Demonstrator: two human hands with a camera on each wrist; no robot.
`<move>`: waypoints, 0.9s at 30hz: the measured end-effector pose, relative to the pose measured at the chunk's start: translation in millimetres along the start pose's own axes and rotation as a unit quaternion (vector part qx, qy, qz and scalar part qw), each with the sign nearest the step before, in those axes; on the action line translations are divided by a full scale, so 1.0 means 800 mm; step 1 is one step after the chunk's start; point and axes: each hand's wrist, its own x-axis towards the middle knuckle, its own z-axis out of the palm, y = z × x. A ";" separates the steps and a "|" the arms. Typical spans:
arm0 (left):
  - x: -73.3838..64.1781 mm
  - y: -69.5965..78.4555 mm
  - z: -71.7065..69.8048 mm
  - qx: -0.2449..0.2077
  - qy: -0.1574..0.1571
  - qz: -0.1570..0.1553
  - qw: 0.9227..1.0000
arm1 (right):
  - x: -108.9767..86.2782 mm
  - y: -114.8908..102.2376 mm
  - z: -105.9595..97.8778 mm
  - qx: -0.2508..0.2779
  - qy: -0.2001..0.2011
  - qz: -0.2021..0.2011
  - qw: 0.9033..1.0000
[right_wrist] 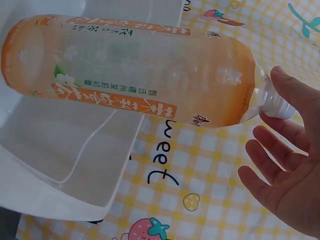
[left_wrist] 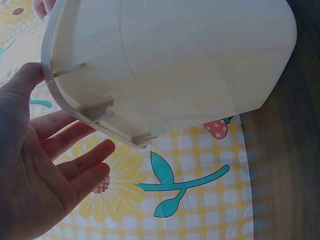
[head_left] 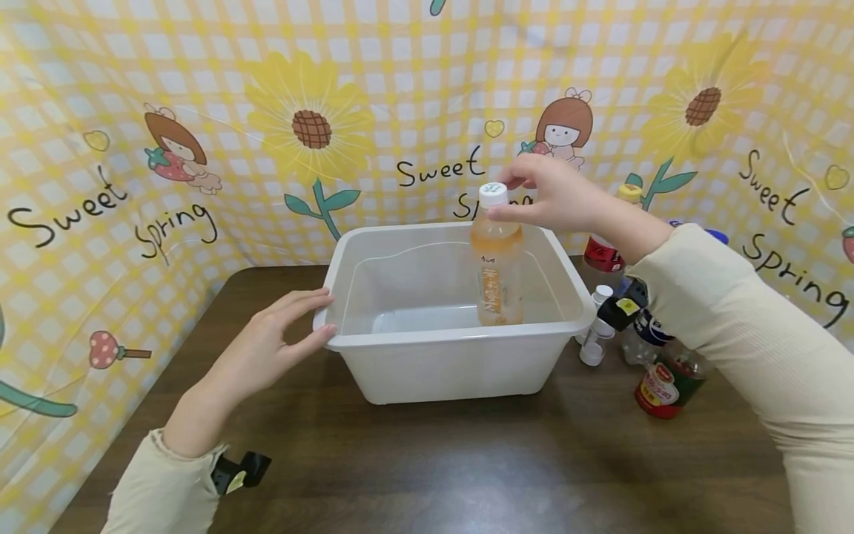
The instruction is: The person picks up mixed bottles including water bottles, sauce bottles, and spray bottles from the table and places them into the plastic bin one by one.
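In the head view a plastic drink bottle point(head_left: 500, 252) with a white cap and orange label stands upright inside the white tub point(head_left: 440, 363). My right hand point(head_left: 550, 193) pinches it just below the cap. The right wrist view shows the thumb and index finger at the neck of the bottle point(right_wrist: 135, 70), the other fingers point(right_wrist: 272, 155) spread loosely. At the tub's left end, my left hand point(head_left: 267, 345) holds the rim between thumb and fingers. The left wrist view has the thumb point(left_wrist: 30, 75) on the rim, two fingertips against its edge and two off it.
Right of the tub stand several bottles, partly behind my right arm: one with a yellow cap point(head_left: 629, 194), small white-capped ones point(head_left: 594, 348), a dark-capped clear one point(head_left: 643, 341) and a red-green labelled one point(head_left: 667, 386). A patterned cloth point(head_left: 400, 111) hangs behind the brown table point(head_left: 427, 460).
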 end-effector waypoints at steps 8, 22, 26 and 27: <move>0.002 0.002 -0.002 -0.003 -0.006 -0.005 1.000 | 0.011 0.004 0.015 -0.012 -0.025 -0.009 1.000; 0.000 0.002 -0.001 -0.004 -0.006 -0.010 1.000 | 0.038 0.004 0.041 -0.001 -0.047 -0.016 0.999; 0.000 0.002 -0.001 -0.005 -0.006 -0.010 1.000 | 0.043 0.004 0.046 0.027 -0.054 -0.017 0.998; 0.000 0.002 -0.001 -0.006 -0.006 -0.009 1.000 | 0.044 0.004 0.047 0.032 -0.054 -0.018 0.998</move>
